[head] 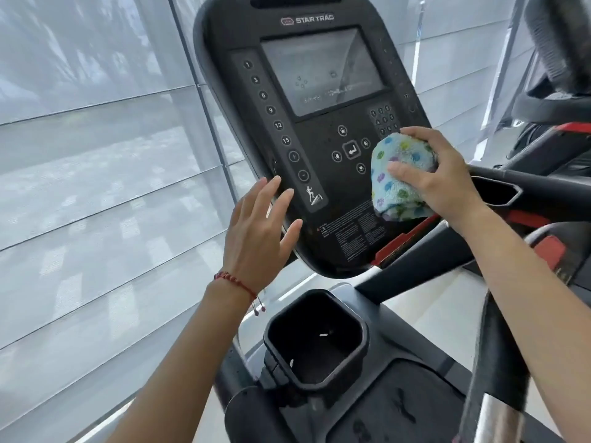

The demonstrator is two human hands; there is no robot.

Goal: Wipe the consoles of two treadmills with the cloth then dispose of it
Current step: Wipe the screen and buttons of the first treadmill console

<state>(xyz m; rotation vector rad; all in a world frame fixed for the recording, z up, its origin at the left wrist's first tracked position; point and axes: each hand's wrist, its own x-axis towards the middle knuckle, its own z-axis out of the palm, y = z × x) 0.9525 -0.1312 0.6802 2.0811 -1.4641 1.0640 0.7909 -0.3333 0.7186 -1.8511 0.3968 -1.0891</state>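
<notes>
- The right hand (pixel 438 177) grips a bunched cloth (pixel 396 183), pale blue with coloured spots, and holds it against the lower right part of the treadmill console (pixel 323 148).
- Its thumb lies across the front of the cloth near the middle, while the fingers curl over the top and far side; the fingertips on the far side are hidden by the cloth.
- The cloth sits just below the number keypad (pixel 383 119) and just to the right of the round arrow buttons and the enter key (pixel 351 150); its lower folds hang over the small printed warning text.
- The left hand (pixel 262 238) is spread, fingers straight and slightly apart, and holds nothing.
- Its fingertips lie over the lower left edge of the console, near the minus button and the runner symbol at the foot of the numbered button strip (pixel 278 126); whether they actually touch the surface I cannot tell.
- A red cord bracelet (pixel 233 281) circles the left wrist.
- The dark screen (pixel 319 71) above shows smudges and faint marks.
- Below the console is a black cup holder (pixel 316 337).
- A second machine (pixel 553 100) stands to the right, partly in view.
- Pale window blinds (pixel 96 155) fill the left side.
</notes>
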